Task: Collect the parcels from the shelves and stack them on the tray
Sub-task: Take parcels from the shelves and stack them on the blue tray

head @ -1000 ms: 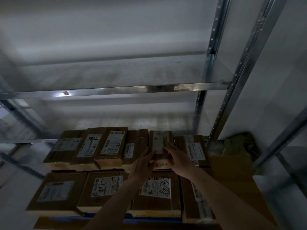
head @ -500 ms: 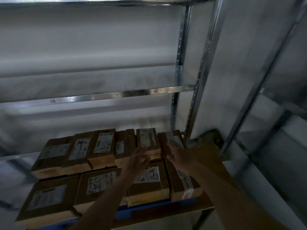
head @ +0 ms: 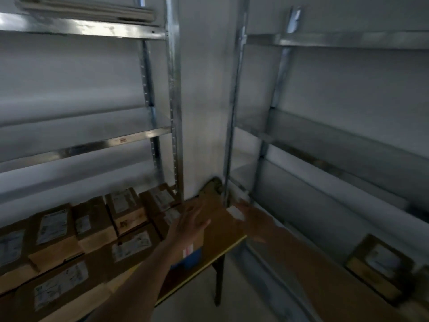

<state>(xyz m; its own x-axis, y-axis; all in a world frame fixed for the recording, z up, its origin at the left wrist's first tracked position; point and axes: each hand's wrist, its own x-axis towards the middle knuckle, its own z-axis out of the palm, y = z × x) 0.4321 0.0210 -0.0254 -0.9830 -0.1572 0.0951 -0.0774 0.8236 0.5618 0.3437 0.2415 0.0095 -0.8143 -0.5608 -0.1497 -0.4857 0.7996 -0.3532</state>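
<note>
Next parcel (head: pixel 380 266) sits on the low shelf (head: pixel 329 219) at lower right, long side along the shelf edge, well right of both hands. Right hand (head: pixel 253 220) is nearer, fingers loose, holding nothing; left hand (head: pixel 189 225) spread over stacked parcels (head: pixel 126 211) w/ blue tray (head: pixel 188 261) under them.

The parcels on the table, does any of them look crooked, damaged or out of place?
Nothing clearly stands out. The parcels lie flat in rows on the table, some edges a little uneven. One parcel sits apart, low on the right shelf, probably not yet collected. The picture is dark and blurred, so small damage cannot be judged.
</note>
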